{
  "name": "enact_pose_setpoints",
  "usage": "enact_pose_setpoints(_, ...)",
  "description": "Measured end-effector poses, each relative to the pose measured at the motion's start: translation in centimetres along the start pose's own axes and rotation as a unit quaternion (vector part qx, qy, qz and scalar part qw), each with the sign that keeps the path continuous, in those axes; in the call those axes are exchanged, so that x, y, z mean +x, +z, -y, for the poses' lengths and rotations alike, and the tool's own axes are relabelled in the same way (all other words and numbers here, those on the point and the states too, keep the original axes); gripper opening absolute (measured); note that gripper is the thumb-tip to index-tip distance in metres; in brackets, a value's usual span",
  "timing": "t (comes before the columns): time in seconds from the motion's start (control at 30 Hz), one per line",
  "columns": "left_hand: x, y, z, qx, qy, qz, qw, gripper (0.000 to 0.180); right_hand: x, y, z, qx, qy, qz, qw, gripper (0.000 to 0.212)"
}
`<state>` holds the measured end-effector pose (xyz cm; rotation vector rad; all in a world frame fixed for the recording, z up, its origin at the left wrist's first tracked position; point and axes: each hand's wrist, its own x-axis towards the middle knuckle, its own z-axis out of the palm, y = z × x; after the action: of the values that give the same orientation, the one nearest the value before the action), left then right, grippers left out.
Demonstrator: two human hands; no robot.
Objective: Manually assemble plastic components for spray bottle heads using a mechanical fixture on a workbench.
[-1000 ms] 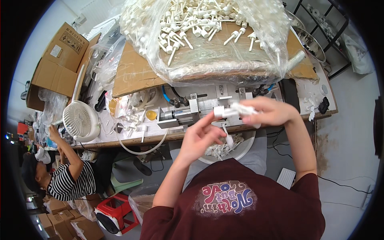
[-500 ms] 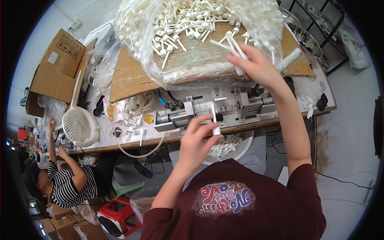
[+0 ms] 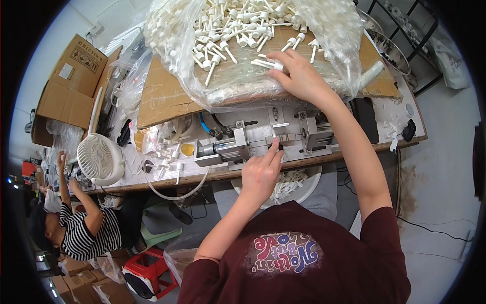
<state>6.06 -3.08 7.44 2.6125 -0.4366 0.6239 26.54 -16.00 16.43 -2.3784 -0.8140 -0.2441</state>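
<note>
My left hand is at the small metal fixture of the bench machine. Its fingers are close together, the index stretched forward, around a white stick applicator mostly hidden by them; only a pale tip shows at the fixture. Over the front of the plastic-lined cardboard, my right hand is closed on a few white capped applicators, their thin stems pointing left. Beyond it lies a large heap of similar applicators inside clear plastic.
A basin of white pieces sits at my lap below the table edge. Leftward are a white fan, a cardboard box and loose applicators. A black pad lies right. A co-worker in stripes sits far left.
My left hand has moved forward, bringing its applicator to the fixture. My right hand has moved left and lower over the heap's front edge, the applicators in it now lying nearly level.
</note>
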Motion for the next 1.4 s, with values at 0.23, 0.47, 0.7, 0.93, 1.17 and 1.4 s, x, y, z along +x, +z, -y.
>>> enact_pose_setpoints(0.23,0.5,-0.3,-0.2,-0.005,-0.017,0.033,0.999,0.028,0.9,0.9,-1.4,0.039,-0.016,-0.064,0.997,0.027)
enact_pose_setpoints(0.47,0.7,-0.4,0.0,-0.006,-0.018,0.038,0.999,0.028,1.8,0.4,0.0,-0.019,0.025,0.008,0.999,0.031)
enact_pose_setpoints(0.7,0.4,-0.2,0.3,-0.015,-0.016,0.021,1.000,0.027,1.0,0.2,-0.4,0.052,0.085,-0.067,0.993,0.033)
enact_pose_setpoints(0.93,0.0,-0.1,0.3,-0.021,-0.011,0.016,1.000,0.029,0.2,0.6,-0.2,0.025,0.042,-0.035,0.998,0.052)
enact_pose_setpoints(1.17,-1.0,-2.9,-1.3,-0.138,-0.010,0.066,0.988,0.040,1.5,0.9,1.2,-0.037,0.061,-0.003,0.997,0.060)
enact_pose_setpoints(1.4,2.7,-6.8,-0.9,-0.193,-0.057,-0.060,0.978,0.044,2.2,1.8,1.0,-0.022,0.027,-0.002,0.999,0.046)
